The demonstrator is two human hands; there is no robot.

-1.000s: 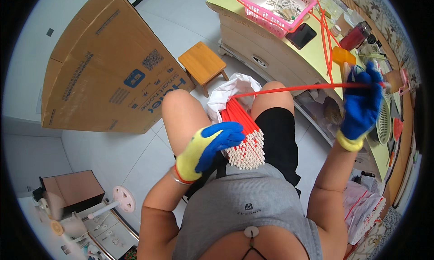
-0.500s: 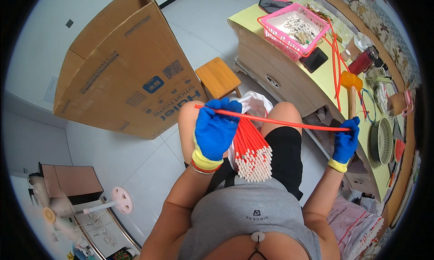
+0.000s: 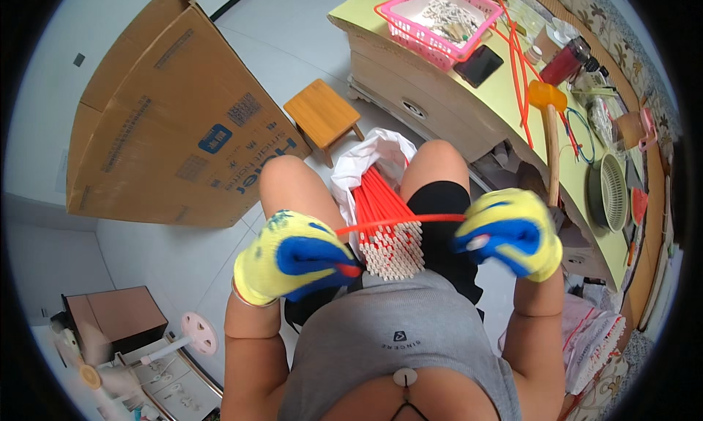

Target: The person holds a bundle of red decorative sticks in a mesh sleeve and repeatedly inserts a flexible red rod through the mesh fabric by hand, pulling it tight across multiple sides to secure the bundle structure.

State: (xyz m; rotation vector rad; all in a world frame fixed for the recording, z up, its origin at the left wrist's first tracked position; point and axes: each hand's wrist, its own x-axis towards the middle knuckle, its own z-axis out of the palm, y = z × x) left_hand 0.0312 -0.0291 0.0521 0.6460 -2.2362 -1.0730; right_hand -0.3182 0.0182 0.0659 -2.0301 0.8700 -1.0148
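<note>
A thin red rod (image 3: 399, 221) stretches level between my two gloved hands, just above my lap. My left hand (image 3: 296, 258), in a yellow and blue glove, grips its left end. My right hand (image 3: 507, 233), gloved the same way, grips the right end. Below the rod a bundle of red rods with white tips (image 3: 386, 223) stands between my knees, its far end inside a white bag (image 3: 373, 154).
A large cardboard box (image 3: 172, 121) stands on the floor at left, a small wooden stool (image 3: 322, 116) beside it. The yellow-topped table (image 3: 505, 91) at right carries a pink basket (image 3: 439, 15), a mallet (image 3: 551, 139), loose red rods and a dark phone.
Both hands have come closer to my body and to each other, lowering the single red rod from chest height out front to just over the bundle.
</note>
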